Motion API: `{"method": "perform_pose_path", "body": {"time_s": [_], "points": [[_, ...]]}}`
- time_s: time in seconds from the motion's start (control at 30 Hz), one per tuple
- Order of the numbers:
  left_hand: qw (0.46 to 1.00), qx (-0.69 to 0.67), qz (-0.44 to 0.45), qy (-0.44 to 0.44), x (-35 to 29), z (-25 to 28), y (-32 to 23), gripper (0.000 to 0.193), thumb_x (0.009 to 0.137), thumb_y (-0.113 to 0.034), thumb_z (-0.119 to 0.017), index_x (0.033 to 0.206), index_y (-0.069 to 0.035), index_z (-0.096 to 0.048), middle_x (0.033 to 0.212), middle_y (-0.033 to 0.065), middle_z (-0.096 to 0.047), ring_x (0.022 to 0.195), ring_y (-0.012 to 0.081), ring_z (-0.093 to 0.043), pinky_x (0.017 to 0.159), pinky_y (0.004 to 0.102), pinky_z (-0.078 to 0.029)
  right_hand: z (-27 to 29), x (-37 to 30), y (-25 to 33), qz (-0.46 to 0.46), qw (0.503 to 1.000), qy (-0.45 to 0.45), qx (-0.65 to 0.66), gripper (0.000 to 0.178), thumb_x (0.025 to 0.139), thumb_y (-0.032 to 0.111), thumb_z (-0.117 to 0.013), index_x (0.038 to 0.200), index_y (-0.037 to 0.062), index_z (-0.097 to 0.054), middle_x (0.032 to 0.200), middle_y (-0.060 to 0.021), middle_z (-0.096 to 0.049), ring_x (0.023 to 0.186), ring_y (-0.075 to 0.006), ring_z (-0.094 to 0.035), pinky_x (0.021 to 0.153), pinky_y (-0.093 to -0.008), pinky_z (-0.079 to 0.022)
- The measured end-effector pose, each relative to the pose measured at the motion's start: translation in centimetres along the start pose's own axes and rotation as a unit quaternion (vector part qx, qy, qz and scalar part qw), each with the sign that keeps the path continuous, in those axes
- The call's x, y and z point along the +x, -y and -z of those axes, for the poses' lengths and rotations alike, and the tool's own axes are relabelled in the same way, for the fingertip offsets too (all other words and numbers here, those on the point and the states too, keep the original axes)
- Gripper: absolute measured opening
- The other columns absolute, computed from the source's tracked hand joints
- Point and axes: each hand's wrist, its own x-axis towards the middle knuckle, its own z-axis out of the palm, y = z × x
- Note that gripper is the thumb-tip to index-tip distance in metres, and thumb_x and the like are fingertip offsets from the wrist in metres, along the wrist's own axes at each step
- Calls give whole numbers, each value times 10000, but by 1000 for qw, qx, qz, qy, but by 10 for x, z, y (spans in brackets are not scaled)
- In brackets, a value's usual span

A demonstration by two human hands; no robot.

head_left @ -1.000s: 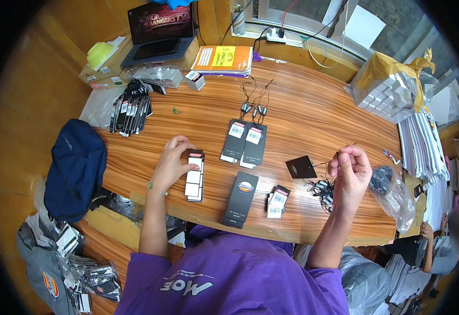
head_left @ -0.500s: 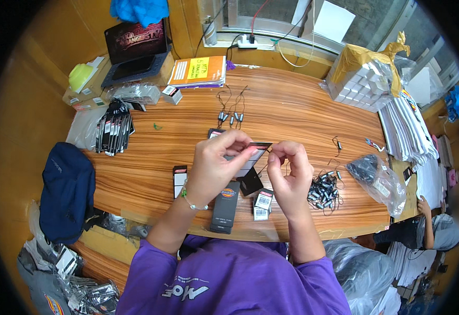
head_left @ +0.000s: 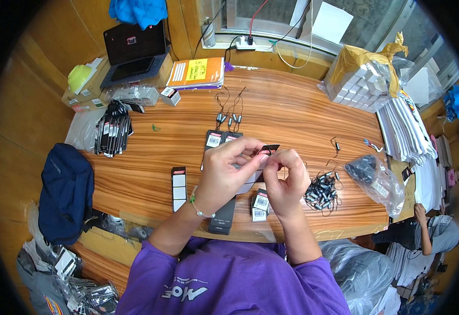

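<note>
Brown wood-grain marks the counter (head_left: 287, 118) that spans the centre of my feed. Near the middle of the frame, I see the left hand (head_left: 228, 170) gripping a tag (head_left: 271, 148) above the counter, with the tag's dark, red-banded end toward the top of the frame. The right hand (head_left: 289, 181) is pinched closed at the tag's right side — whether it holds anything besides the tag, I cannot tell.

Left of centre, a white-panelled strip (head_left: 179, 190) lies flat. Lower centre, I make out a stack of dark cards (head_left: 220, 223), partly hidden by the left hand, and small white-labelled cards (head_left: 260, 206) just beside it. Above the hands in the frame, dark tags (head_left: 213, 138) lie below some corded toggles (head_left: 229, 118). Right of centre sits a heap of toggled cords (head_left: 322, 191) — near it, a clear plastic bag (head_left: 380, 185).
</note>
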Motion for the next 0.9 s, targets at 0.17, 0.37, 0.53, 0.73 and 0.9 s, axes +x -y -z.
{"method": "perform_pose_path", "body": {"time_s": [0.17, 0.37, 0.53, 0.73, 0.9], "points": [[999, 11, 19, 29, 0, 2, -8, 165, 774, 27, -643, 939, 15, -637, 888, 80, -648, 786, 116, -629, 648, 224, -528, 1, -2, 0, -39, 999, -4, 25, 228, 681, -122, -602, 838, 8, -501, 672, -74, -550, 559, -151, -513, 514, -251, -426], [987, 123, -68, 80, 5, 10, -11, 145, 760, 6, -648, 906, 0, -648, 860, 99, -651, 768, 161, -633, 637, 242, -511, 4, -6, 2, -185, 966, -4, 181, 225, 745, -107, -560, 911, 13, -467, 730, -38, -533, 626, -78, -493, 574, -208, -411], [961, 205, -168, 79, 10, 11, -14, 115, 744, -25, -658, 858, -15, -649, 810, 103, -647, 752, 232, -626, 681, 311, -494, 18, 5, 7, -293, 914, 52, 275, 267, 775, -102, -515, 988, 23, -413, 745, -32, -525, 637, -61, -473, 601, -188, -388], [946, 261, -159, 109, 11, 11, -19, 90, 753, -64, -643, 836, -30, -648, 802, 92, -644, 746, 246, -617, 686, 322, -489, 26, 10, 7, -154, 979, 130, 14, 251, 729, -104, -567, 929, 14, -472, 677, -40, -531, 585, -72, -504, 553, -221, -430], [932, 298, -170, 119, 15, 10, -18, 108, 740, -77, -646, 841, -40, -649, 787, 75, -633, 749, 240, -609, 669, 329, -491, 24, 5, -5, -229, 963, 95, 110, 275, 793, -58, -572, 1055, -7, -508, 775, -67, -607, 654, -97, -566, 612, -219, -465]]}}
